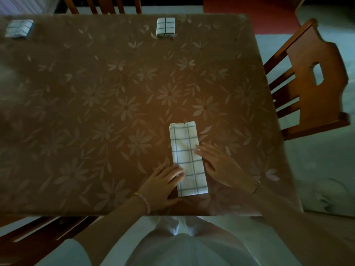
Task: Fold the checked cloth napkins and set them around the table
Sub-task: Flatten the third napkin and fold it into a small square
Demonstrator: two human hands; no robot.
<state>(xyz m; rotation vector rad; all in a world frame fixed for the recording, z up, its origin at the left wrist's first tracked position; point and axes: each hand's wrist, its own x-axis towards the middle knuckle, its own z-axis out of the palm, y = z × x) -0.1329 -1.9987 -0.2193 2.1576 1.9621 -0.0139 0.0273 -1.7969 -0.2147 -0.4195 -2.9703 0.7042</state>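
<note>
A white napkin with a dark check (187, 156) lies folded into a long narrow strip near the front right of the table (96, 116). My left hand (163, 186) rests flat at its left edge, fingertips on the cloth. Along the strip's right edge lies my right hand (219, 163), its straight fingers touching the cloth. Two other checked napkins sit folded into small squares at the far edge: one in the middle (165, 27), one at the far left (18, 28).
The table wears a brown cloth with pale flowers. Wooden chairs stand at the right side (311, 77), at the far edge (104, 4) and at the near left corner (38, 233). A red rug (249, 14) lies beyond the table.
</note>
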